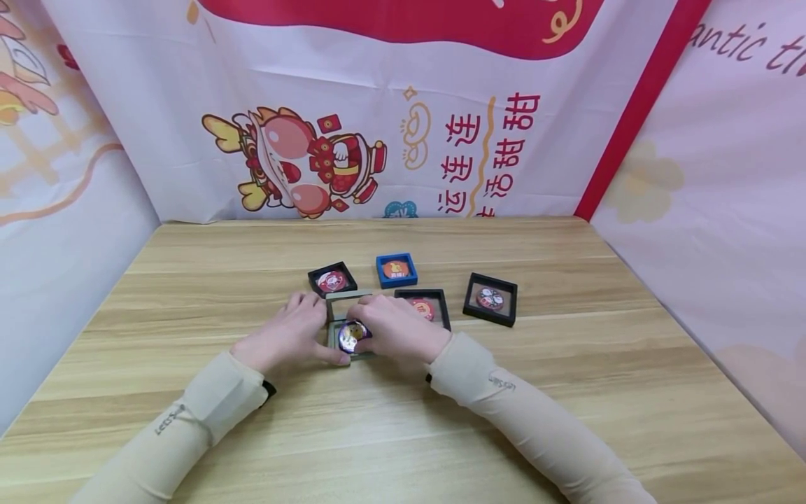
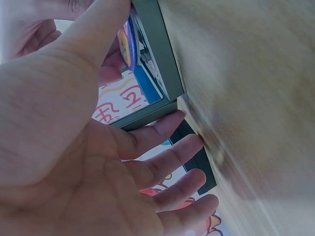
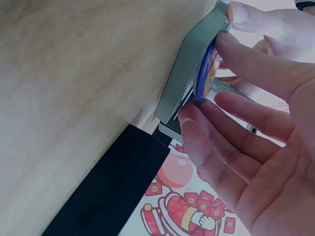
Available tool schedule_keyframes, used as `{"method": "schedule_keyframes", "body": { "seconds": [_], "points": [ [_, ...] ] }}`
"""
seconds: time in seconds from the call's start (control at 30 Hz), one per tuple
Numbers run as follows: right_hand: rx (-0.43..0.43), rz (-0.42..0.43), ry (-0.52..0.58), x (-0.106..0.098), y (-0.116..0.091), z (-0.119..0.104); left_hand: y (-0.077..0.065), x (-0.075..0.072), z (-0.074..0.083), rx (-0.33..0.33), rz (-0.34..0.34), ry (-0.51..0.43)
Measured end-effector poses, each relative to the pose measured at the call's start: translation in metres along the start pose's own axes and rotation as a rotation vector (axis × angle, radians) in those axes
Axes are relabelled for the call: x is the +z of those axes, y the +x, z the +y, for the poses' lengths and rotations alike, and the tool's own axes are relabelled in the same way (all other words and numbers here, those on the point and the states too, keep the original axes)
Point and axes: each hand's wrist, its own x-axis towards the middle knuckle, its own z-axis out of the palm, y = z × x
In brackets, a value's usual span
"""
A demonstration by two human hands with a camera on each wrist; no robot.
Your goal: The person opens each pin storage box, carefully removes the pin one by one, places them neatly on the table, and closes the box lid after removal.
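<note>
An unfolded grey-green display frame [image 1: 348,295] lies on the table between the hands, its two halves hinged apart. My left hand [image 1: 291,333] holds it at the left side, thumb at the near corner and index finger at the hinge side, other fingers spread. Over the near half, my right hand [image 1: 399,326] pinches a round badge [image 1: 350,337] with a blue-purple rim between thumb and fingers. In the right wrist view the badge [image 3: 204,76] stands tilted against the frame [image 3: 189,64], its lower edge at the fingertips. The right hand partly covers the frame in the head view.
A black frame with a red badge [image 1: 331,281] lies behind the left hand. Beyond is a blue frame [image 1: 398,283] with an orange badge. Another black frame [image 1: 446,308] sits beside the right hand, and one more [image 1: 490,320] lies farther right. Printed cloth [image 1: 352,84] hangs behind the table.
</note>
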Motion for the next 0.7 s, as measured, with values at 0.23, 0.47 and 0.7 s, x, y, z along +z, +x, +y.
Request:
{"method": "schedule_keyframes", "body": {
  "seconds": [0.23,0.47,0.7],
  "points": [
    [-0.028,0.032,-0.004,-0.002,-0.001,0.002,0.0,-0.001,0.001,-0.015,-0.003,-0.026],
    [-0.055,0.02,0.139,-0.009,0.0,0.009,-0.001,-0.002,0.001,-0.011,0.002,-0.01],
    [-0.068,0.002,0.32,-0.024,-0.009,0.021,0.0,-0.002,0.001,-0.003,-0.009,0.0]
  ]
}}
